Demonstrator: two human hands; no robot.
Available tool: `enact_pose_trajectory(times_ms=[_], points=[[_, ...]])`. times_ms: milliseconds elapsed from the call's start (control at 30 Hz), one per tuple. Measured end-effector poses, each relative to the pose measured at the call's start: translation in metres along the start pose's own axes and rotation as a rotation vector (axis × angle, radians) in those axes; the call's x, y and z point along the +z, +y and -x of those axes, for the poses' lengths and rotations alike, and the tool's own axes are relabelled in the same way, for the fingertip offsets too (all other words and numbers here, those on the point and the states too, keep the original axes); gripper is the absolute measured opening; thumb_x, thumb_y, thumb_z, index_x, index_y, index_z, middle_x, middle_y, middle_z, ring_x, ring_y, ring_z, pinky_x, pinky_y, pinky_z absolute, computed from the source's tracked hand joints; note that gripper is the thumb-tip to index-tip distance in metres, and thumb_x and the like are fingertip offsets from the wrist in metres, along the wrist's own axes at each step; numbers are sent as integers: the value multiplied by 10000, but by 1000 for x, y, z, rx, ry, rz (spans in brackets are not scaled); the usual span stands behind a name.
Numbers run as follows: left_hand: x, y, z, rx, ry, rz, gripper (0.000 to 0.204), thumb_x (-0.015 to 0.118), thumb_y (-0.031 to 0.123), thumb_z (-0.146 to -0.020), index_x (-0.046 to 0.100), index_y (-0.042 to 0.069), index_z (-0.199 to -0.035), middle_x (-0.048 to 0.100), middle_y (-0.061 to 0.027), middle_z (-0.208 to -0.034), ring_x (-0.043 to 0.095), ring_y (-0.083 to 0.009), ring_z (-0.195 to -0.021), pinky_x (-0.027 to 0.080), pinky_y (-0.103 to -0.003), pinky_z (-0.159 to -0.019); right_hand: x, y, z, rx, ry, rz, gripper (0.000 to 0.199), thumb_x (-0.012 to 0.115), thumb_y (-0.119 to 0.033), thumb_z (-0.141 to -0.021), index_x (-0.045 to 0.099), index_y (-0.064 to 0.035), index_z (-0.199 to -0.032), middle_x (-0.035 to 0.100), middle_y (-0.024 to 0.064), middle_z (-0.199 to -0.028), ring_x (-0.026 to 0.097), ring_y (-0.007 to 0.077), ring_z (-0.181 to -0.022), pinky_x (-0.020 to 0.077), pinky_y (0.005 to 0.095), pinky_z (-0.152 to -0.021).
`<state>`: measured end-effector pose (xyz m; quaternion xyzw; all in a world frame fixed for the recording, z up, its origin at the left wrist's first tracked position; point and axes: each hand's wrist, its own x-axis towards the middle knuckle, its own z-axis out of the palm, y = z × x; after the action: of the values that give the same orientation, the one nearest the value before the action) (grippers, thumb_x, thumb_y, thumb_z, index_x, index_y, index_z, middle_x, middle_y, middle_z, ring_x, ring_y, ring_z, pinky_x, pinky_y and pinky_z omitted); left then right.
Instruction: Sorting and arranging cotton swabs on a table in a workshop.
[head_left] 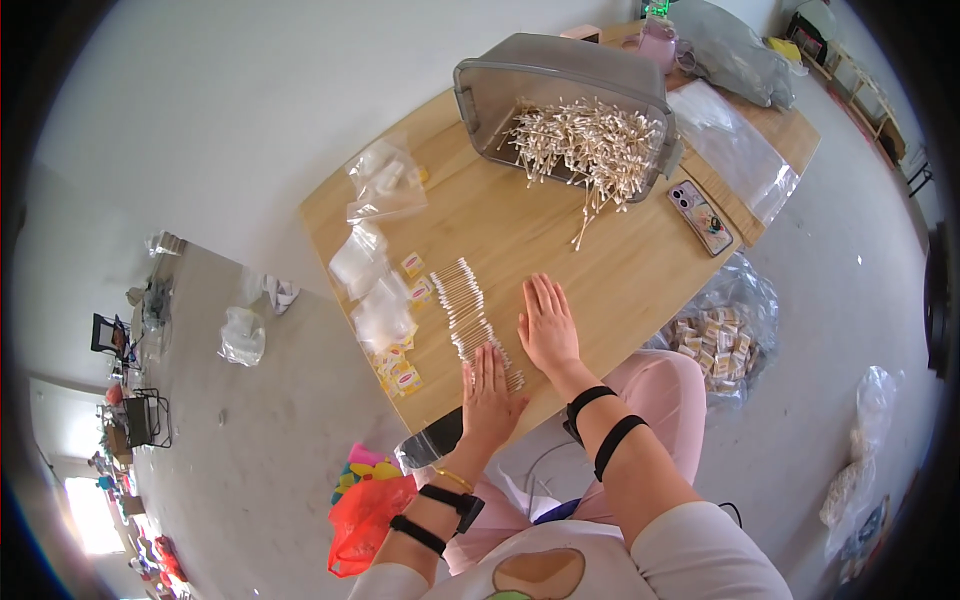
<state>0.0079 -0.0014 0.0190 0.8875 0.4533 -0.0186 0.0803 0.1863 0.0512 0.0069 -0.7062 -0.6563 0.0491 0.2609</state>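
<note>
A row of cotton swabs lies side by side on the wooden table, running toward me. My left hand rests flat over the near end of that row, fingers stretched out and covering some swabs. Right of the row, my right hand lies palm down on the tabletop with its fingers extended, holding nothing. Beyond both hands, a grey plastic bin lies tipped on its side. A heap of loose cotton swabs spills out of its mouth onto the wood.
Clear plastic bags and small yellow-white cards line the table's left side. A phone sits near the right edge, beside a flat clear bag. Below, an open bag of small packets stands by my knee; a red bag is at left.
</note>
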Motion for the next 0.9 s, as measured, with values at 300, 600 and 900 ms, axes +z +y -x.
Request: enact_pose_trajectory(times_ms=[300,600,900], points=[[5,3,15,-77,106,198,950,431,581,-967,103,-102,-1540,96,-275,-1627,48,-396,-1528,44,-512,-1227,-2,6,-1,-30,33,7,532,479,-181,-976,389,46,-1449,387,193,-1510,322,324,-1446,251,439,-1213],[17,-12,9,-215,554,861,851,356,529,-1009,67,-47,-1565,50,-257,-1641,24,-412,-1526,36,-496,-1227,-1,-49,63,-46,-54,-649,549,469,-129,-999,317,63,-1490,328,285,-1529,314,438,-1432,292,453,-1179],[4,-23,5,-272,663,888,810,327,524,-1022,77,-12,-1577,41,-243,-1645,12,-409,-1527,38,-501,-1229,-11,-48,49,-81,12,-628,553,439,-73,-1003,259,62,-1508,291,306,-1539,284,470,-1437,288,467,-1178]])
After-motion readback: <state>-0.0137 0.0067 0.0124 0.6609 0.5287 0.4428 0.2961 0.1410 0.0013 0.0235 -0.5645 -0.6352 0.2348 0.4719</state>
